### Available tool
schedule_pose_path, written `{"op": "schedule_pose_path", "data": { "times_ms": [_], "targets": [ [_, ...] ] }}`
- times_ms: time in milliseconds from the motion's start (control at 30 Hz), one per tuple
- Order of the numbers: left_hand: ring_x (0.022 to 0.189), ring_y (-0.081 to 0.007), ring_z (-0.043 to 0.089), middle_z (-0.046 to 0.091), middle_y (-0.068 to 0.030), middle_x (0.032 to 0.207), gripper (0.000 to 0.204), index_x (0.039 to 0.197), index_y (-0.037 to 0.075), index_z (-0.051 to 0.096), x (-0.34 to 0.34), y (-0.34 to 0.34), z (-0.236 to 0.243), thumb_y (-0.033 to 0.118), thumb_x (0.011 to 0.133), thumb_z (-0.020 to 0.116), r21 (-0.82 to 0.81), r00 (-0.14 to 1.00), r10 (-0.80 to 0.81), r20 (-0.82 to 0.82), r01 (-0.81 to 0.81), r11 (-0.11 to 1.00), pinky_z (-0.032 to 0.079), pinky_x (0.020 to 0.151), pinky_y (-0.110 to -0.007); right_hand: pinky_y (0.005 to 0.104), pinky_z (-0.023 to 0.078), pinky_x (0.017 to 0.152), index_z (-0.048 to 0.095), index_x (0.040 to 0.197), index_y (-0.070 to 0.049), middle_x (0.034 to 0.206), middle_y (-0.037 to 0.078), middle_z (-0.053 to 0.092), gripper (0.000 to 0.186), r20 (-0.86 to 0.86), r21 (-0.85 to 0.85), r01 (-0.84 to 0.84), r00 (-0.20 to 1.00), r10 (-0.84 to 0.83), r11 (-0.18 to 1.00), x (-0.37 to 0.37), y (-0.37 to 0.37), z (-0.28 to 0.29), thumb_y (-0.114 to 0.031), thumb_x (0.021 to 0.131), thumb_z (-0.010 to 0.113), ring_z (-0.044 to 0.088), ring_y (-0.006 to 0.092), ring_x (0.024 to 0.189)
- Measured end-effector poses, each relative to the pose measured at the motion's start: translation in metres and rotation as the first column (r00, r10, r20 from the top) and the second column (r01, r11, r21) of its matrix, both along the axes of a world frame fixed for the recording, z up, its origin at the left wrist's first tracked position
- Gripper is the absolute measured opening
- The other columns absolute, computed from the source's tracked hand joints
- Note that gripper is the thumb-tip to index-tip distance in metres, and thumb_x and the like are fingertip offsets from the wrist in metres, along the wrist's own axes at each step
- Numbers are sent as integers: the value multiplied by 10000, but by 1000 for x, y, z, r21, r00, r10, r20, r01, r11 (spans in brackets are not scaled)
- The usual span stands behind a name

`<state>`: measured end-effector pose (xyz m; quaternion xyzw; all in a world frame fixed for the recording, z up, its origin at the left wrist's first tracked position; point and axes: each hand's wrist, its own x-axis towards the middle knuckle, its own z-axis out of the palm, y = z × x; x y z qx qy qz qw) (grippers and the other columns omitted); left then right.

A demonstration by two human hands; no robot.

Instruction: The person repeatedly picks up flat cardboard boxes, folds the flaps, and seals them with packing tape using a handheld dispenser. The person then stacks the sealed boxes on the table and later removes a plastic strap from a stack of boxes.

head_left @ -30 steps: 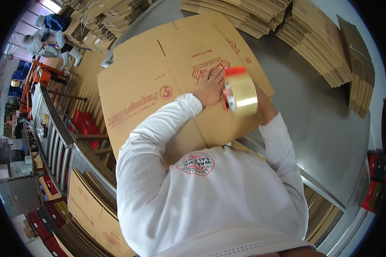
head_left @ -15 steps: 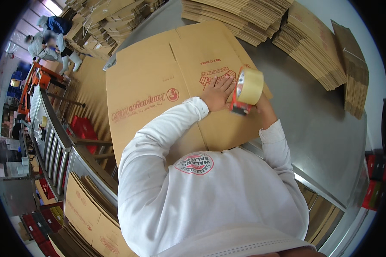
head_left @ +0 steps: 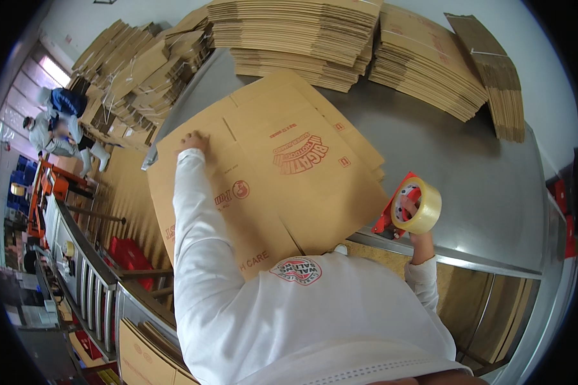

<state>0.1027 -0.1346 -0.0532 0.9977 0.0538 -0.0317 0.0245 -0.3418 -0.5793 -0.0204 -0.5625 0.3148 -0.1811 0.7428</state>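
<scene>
A folded-flat brown cardboard box (head_left: 263,141) with red printing lies across the metal table in front of me. My left hand (head_left: 194,141) rests on it near its far left edge, fingers apart and slightly bent. To the right of the box, over the table's front edge, my right hand (head_left: 420,242) grips a red tape dispenser (head_left: 386,215). The dispenser carries a wide roll of clear yellowish tape (head_left: 432,208). Some of the right fingers show through the roll's core. The dispenser is apart from the cardboard.
Stacks of flattened boxes (head_left: 295,32) line the table's far side, with another stack (head_left: 430,64) at the right. The metal table (head_left: 481,199) spreads right. At left stand a roller conveyor (head_left: 96,250) and a red crate (head_left: 131,256). Two people (head_left: 61,128) are in the background.
My left hand has moved from the box's middle to its far left. My right hand has drawn the tape dispenser right and nearer, off the cardboard. The box has turned slightly.
</scene>
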Motion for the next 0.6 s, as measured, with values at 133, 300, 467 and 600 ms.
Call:
{"op": "schedule_pose_path", "data": {
  "times_ms": [133,300,467,600],
  "targets": [
    [1300,-357,423,462,-123,1396,661,1317,174,555,-14,-9,47,612,822,567,95,991,-94,-98,104,990,344,1070,-472,312,505,779,604,1093,-100,988,3,614,399,24,14,18,1000,-19,1000,-1,11,-2,-141,746,797,596,125,891],
    [1340,-340,375,470,-128,1401,617,1194,108,643,-28,-10,116,604,834,569,123,999,-28,-26,31,992,334,1071,-486,287,497,749,613,1059,-120,952,-7,614,367,76,125,24,997,-33,992,9,7,-8,-131,745,801,590,103,876],
    [995,-401,625,657,-248,1024,464,998,61,671,-51,4,249,481,802,664,-18,892,-119,436,141,990,472,873,-441,250,463,720,608,1030,-70,900,-1,616,296,112,123,-110,989,97,986,18,-7,-14,-233,820,739,585,91,818],
    [1073,-330,620,640,-219,1155,816,1241,-67,550,-73,67,403,563,746,703,-122,758,-225,613,373,920,458,941,-369,237,466,697,604,1011,-70,871,3,624,258,219,18,-197,957,189,980,30,11,25,-279,880,680,591,91,768]
  ]
}}
